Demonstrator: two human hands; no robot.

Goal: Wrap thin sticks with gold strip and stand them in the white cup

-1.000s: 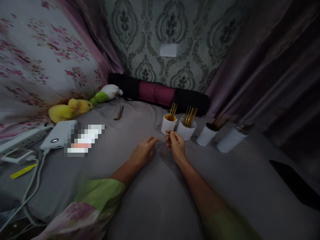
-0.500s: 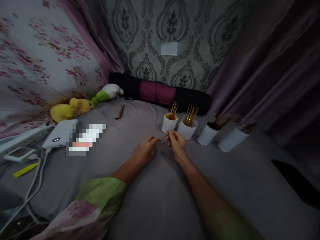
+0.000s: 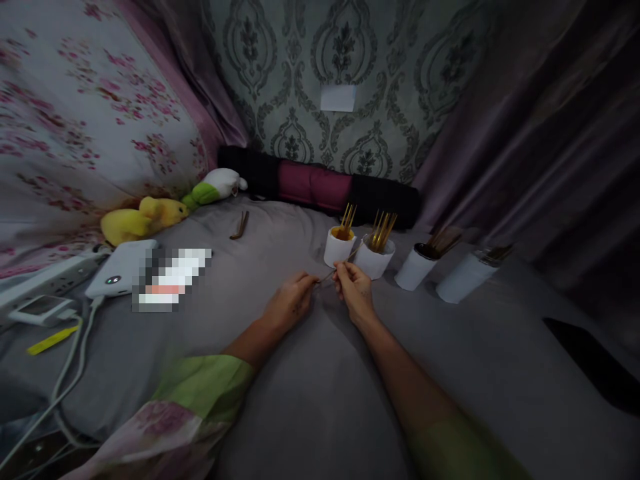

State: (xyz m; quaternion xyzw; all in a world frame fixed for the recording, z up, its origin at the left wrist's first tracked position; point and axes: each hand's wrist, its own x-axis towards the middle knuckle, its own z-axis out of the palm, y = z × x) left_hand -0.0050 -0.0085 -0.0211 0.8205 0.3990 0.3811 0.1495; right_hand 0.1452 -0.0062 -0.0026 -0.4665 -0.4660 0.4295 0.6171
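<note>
My left hand [image 3: 291, 303] and my right hand [image 3: 353, 288] meet over the grey bed sheet [image 3: 320, 400], both pinching a thin silvery stick [image 3: 331, 272] that runs between their fingertips and on toward the cups. Just beyond stand two white cups: the left cup [image 3: 339, 245] and the second cup [image 3: 377, 257], each holding several golden sticks. Further right, a third white cup [image 3: 414, 268] with dark sticks stands upright and a fourth cup [image 3: 459, 280] leans.
A dark and maroon bolster [image 3: 320, 183] lies along the patterned wall. Yellow and green plush toys [image 3: 145, 213], a white power bank [image 3: 120, 273], a power strip and cables sit at the left. A brown clip [image 3: 239, 227] lies on the sheet. A dark phone [image 3: 593, 363] lies at right.
The hands have barely shifted; the left fingertips have closed onto the stick's near end.
</note>
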